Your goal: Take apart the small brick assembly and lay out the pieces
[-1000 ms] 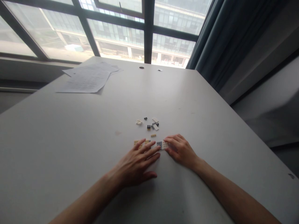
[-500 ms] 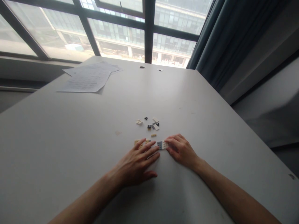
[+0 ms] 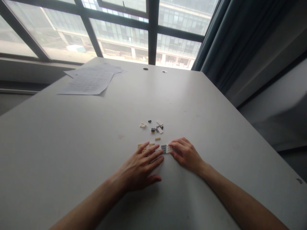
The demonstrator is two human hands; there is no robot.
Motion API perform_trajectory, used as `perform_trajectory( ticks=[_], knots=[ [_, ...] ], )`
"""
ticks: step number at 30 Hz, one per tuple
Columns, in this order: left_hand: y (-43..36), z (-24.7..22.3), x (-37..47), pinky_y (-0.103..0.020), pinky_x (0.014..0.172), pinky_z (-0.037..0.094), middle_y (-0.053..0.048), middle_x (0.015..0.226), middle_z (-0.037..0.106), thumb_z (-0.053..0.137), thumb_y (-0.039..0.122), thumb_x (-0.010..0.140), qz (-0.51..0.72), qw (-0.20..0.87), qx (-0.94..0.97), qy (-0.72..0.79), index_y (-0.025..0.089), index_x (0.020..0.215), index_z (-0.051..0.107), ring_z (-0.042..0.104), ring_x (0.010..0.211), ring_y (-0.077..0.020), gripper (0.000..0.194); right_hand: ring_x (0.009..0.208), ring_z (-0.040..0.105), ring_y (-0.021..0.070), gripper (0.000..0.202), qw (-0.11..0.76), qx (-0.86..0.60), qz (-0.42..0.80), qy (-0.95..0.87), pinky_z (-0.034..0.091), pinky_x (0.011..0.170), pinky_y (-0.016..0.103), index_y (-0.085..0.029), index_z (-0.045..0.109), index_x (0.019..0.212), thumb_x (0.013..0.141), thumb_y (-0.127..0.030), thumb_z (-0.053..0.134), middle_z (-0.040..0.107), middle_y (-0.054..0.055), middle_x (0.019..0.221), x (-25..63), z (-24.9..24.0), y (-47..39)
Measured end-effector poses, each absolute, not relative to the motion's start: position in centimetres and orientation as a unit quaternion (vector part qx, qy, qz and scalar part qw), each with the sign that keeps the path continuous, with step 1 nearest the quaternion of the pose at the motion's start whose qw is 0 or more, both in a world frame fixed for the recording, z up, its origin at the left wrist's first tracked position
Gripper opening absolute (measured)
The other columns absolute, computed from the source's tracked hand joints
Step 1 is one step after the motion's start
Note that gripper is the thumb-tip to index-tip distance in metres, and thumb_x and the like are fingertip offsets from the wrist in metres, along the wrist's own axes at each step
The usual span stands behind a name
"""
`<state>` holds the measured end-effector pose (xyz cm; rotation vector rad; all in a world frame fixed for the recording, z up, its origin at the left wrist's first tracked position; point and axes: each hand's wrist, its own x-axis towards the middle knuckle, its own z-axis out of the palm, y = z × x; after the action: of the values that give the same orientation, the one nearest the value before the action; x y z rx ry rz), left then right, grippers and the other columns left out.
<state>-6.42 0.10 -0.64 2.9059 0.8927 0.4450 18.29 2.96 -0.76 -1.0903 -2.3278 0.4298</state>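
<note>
My left hand [image 3: 146, 164] lies palm down with fingers spread over tan studded plates [image 3: 139, 146], partly covering them. My right hand [image 3: 185, 151] has its thumb and fingers closed on a white studded plate [image 3: 169, 149]. A blue-grey studded plate [image 3: 163, 147] sits against the white one, by my left fingertips. Just beyond is a small tan piece [image 3: 157, 139]. Farther back lie a black piece [image 3: 153, 130], a white piece [image 3: 143, 125], white flat tiles [image 3: 160, 123] and small dark bits [image 3: 150, 121].
The white table [image 3: 96, 127] extends to the window. Printed sheets [image 3: 88, 81] lie at its back left. Two round holes are near the far edge, one dark [image 3: 145, 69]. A dark curtain [image 3: 220, 48] hangs at the right.
</note>
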Motion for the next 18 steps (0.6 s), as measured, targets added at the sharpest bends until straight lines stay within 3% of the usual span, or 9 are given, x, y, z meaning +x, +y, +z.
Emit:
perform_trajectory(
  ticks=[18],
  knots=[
    [-0.03, -0.32, -6.44, -0.051, 0.112, 0.023, -0.012, 0.137, 0.051, 0.05, 0.052, 0.089, 0.156, 0.009, 0.942, 0.297, 0.02, 0.125, 0.055, 0.04, 0.131, -0.031, 0.049, 0.1, 0.053, 0.0227, 0.027, 0.273, -0.402, 0.161, -0.859, 0.044, 0.092, 0.04, -0.021, 0.061, 0.111, 0.085, -0.019, 0.061, 0.062, 0.007, 0.11, 18.45, -1.07, 3.04]
  ],
)
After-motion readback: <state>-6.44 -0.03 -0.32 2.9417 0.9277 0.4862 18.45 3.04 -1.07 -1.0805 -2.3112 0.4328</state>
